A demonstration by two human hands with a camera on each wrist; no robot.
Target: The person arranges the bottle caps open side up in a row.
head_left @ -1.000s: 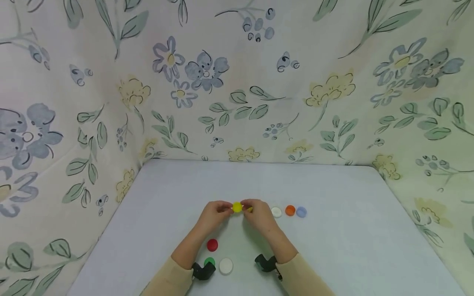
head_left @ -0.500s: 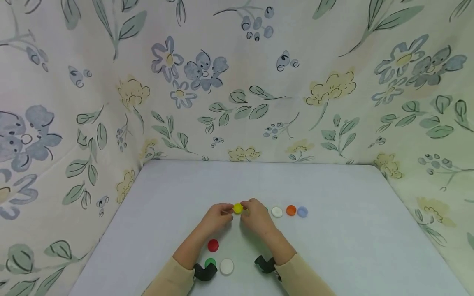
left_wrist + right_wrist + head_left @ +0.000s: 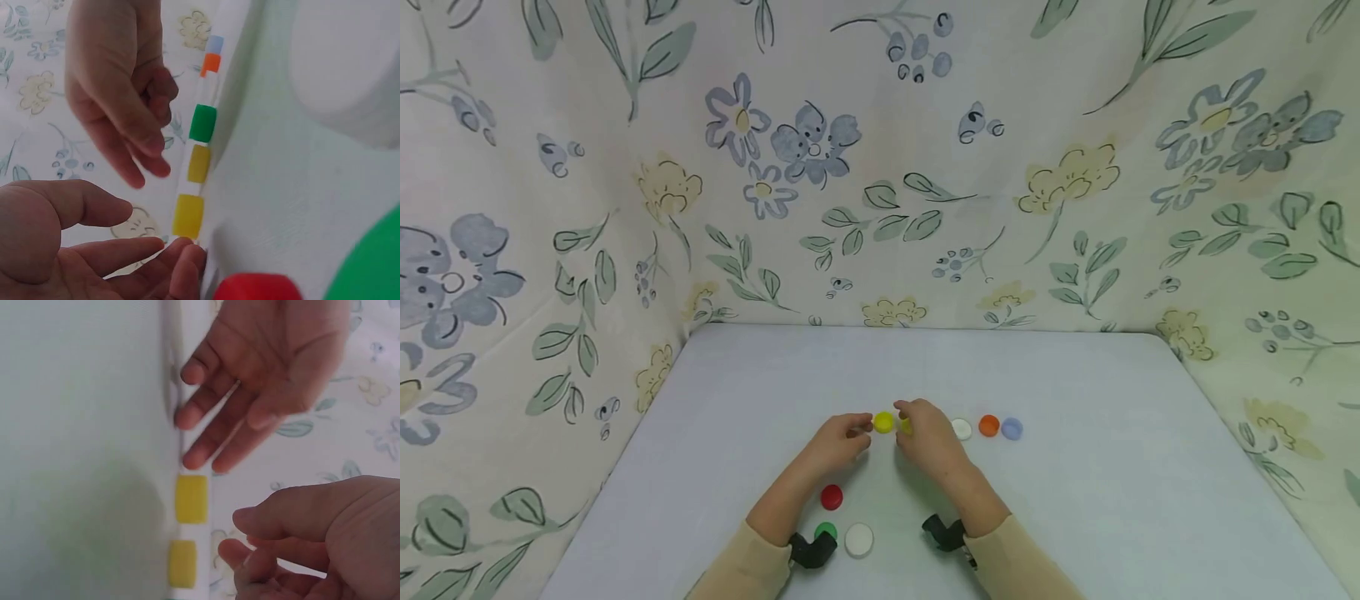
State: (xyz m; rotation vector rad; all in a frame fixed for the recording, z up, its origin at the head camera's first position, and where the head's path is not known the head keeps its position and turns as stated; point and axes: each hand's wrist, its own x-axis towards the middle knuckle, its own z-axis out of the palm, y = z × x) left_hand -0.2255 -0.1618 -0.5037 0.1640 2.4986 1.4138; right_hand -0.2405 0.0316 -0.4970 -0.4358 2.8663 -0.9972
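A bright yellow bottle cap (image 3: 883, 422) lies on the white table between my two hands. My left hand (image 3: 835, 442) is at its left side, relaxed and holding nothing; its fingertips are right beside the cap in the left wrist view. My right hand (image 3: 928, 439) hovers just to the right with fingers apart and loosely bent, also holding nothing. It partly covers a duller yellow cap (image 3: 906, 427) in the head view. Farther along the same row are a green cap (image 3: 203, 124), hidden behind the hand from above, a white cap (image 3: 961, 429), an orange cap (image 3: 988, 426) and a light blue cap (image 3: 1012, 429).
Nearer to me, by my left forearm, lie a red cap (image 3: 831, 497), a green cap (image 3: 825, 531) partly behind the wrist camera, and a larger white disc (image 3: 859, 541). A floral cloth (image 3: 880, 167) stands around the back and sides of the table (image 3: 1075, 517).
Both hands had their fingertips at the bright yellow cap; the fingers have come away from it. My right hand has shifted slightly right, and the cap now sits free in the row.
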